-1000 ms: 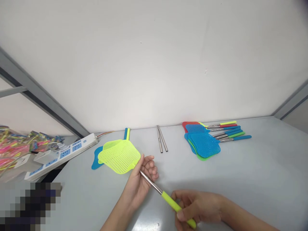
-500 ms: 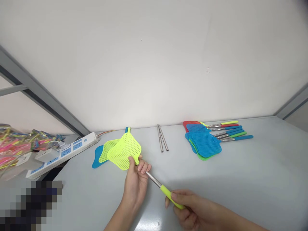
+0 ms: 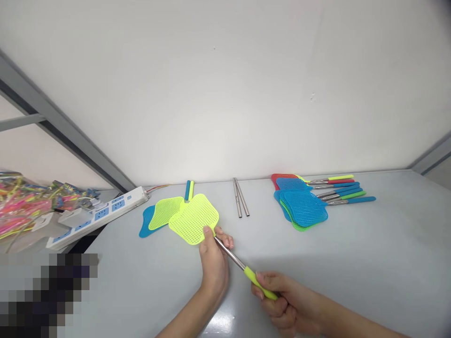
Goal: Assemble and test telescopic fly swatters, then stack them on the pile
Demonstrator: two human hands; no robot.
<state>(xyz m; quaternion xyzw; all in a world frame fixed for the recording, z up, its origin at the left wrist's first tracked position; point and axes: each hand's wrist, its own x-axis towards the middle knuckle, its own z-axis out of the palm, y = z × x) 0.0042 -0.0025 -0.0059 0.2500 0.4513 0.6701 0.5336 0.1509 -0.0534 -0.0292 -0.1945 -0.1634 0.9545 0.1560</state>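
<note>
Between my two hands is a yellow-green fly swatter with a perforated head, a metal rod and a yellow-green grip. My left hand is closed around the neck, its thumb on the base of the head. My right hand wraps round the grip at the lower end. Behind the swatter head lie another yellow-green swatter head and a blue swatter head. Beside them, by the wall, are a blue handle sleeve and a yellow-green handle sleeve.
Two metal rods lie near the wall. To the right is a pile of several swatters in blue, green, red and yellow. At left are a white power strip and bags of colourful items. A pixelated patch covers the lower left.
Both hands and the held swatter have shifted slightly right in view, and the swatter head now uncovers more of the handle sleeves behind it. My left fingers have loosened a little around the neck.
</note>
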